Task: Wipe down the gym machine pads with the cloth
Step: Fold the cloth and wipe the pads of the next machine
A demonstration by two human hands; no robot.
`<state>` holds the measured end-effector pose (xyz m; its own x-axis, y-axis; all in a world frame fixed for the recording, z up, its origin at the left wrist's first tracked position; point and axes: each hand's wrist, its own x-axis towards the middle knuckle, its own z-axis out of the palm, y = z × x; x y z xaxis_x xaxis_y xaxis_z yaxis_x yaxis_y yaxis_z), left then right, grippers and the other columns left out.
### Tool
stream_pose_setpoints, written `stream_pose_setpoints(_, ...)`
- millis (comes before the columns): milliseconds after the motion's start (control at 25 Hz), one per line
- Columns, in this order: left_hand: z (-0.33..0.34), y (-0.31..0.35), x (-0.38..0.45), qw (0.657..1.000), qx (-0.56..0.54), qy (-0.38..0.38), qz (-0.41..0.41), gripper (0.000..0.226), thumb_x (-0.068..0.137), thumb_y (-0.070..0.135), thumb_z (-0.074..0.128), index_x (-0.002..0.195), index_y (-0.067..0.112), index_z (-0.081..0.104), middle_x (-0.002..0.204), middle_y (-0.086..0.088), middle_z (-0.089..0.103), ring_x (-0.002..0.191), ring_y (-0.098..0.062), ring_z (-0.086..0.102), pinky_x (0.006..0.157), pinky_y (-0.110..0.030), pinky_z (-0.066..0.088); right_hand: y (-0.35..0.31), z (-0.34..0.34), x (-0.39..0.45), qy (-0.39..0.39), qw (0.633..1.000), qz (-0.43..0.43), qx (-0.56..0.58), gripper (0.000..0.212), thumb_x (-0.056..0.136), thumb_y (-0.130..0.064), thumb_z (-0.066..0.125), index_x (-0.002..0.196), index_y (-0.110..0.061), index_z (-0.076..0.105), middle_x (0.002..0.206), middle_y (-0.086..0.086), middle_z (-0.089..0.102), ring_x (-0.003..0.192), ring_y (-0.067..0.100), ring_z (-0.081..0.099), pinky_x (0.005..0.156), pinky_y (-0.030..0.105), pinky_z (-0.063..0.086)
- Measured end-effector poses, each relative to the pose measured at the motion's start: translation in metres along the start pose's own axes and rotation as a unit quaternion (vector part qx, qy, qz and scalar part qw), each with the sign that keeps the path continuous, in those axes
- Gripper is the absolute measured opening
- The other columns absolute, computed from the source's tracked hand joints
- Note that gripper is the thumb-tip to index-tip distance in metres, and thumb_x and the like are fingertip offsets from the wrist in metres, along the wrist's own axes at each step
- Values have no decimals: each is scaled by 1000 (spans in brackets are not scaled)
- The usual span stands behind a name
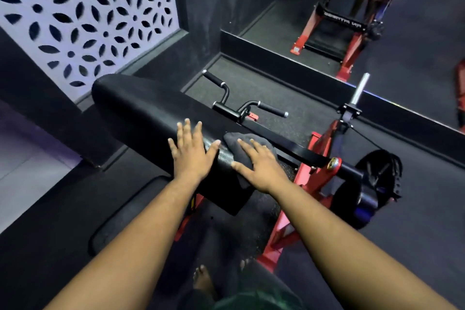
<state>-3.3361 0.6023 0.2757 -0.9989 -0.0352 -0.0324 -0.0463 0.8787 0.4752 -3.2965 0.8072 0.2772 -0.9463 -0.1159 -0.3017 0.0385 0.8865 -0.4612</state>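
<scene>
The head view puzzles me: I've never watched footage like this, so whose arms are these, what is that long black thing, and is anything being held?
The camera sits on a person's head and looks down, so the two bare arms are their own. The long black shape is a padded rest on a red-framed gym machine. The left hand lies flat on the pad, fingers spread, holding nothing. The right hand presses a dark cloth against the pad with straight fingers; it is not gripped. Beyond the pad are two black handles. A weight plate hangs at the right.
</scene>
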Motion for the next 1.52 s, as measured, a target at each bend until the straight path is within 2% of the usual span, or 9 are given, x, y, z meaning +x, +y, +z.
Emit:
stream_pose_setpoints(160, 22, 0, 8, 999, 32, 14, -11, 76, 97, 64, 36, 159, 22, 25, 171, -9, 2, 157, -28, -9, 122, -63, 0, 14, -7, 47, -48, 997, 51, 38, 73, 90, -77, 42, 155, -45, 30, 168, 9, 19, 156, 27, 9, 126, 47, 4)
stream_pose_setpoints(360, 38, -2, 12, 996, 25, 80, -10, 68, 93, 58, 39, 154, 27, 38, 169, -8, 14, 157, -30, -3, 122, -64, -3, 62, -4, 123, -145, 976, 130, 95, 82, 76, -96, 28, 148, -56, 35, 170, 4, 4, 154, 37, -11, 122, 53, -11)
stream_pose_setpoints(480, 36, -4, 13, 996, 38, 76, -10, 67, 95, 57, 37, 156, 29, 34, 170, -7, 11, 157, -27, -8, 123, -61, -8, 83, -6, 160, -146, 971, 166, 92, 86, 71, -99, 30, 146, -57, 38, 168, 4, 14, 153, 37, 11, 124, 49, 9)
stream_pose_setpoints(680, 36, -5, 13, 996, 40, 77, -7, 68, 96, 56, 39, 158, 30, 30, 170, -7, 10, 157, -27, -9, 123, -62, -7, 86, -4, 157, -76, 982, 140, 99, 51, 93, -53, 39, 138, -38, 56, 152, 3, 48, 138, 31, 45, 113, 37, 35)
stream_pose_setpoints(920, 34, -5, 9, 996, -15, 93, -3, 75, 94, 54, 38, 161, 23, 23, 171, -4, 4, 158, -24, -7, 124, -57, -9, 38, -25, 69, -48, 991, -3, 123, 51, 82, -63, 28, 124, -62, 57, 138, -15, 61, 131, 14, 48, 113, 47, 32)
stream_pose_setpoints(1040, 30, -9, 3, 990, -95, 92, -44, 76, 94, 56, 32, 162, 23, 18, 171, -1, -4, 155, -14, -14, 125, -54, -8, 26, -39, 44, -68, 984, -127, 105, 56, 88, -67, 25, 143, -65, 33, 149, -20, 50, 137, 8, 42, 117, 47, 27)
stream_pose_setpoints(1160, 22, -21, -3, 988, -102, 70, -97, 83, 96, 67, 28, 163, 23, 4, 170, 0, -14, 154, -13, -21, 126, -49, -11, 39, -34, 56, -153, 981, -120, 12, 69, 82, -88, 30, 142, -75, -3, 165, -21, 9, 155, 13, 0, 119, 68, 4)
stream_pose_setpoints(1280, 20, -32, -1, 988, -108, 52, -101, 79, 101, 59, 33, 163, 26, -4, 168, 6, -21, 152, -9, -25, 126, -46, -12, 27, -30, 65, -181, 975, -126, -8, 75, 69, -100, 23, 136, -80, -5, 168, -15, -7, 156, 25, -4, 119, 68, 10)
stream_pose_setpoints(1520, 18, -41, 21, 958, -228, 138, -111, 71, 99, 50, 27, 163, 25, 11, 170, 6, -6, 154, -3, -14, 127, -42, -6, -56, -10, 137, -156, 979, -129, 1, 69, 87, -82, 34, 146, -69, 1, 169, -12, -5, 156, 33, 2, 119, 67, 9)
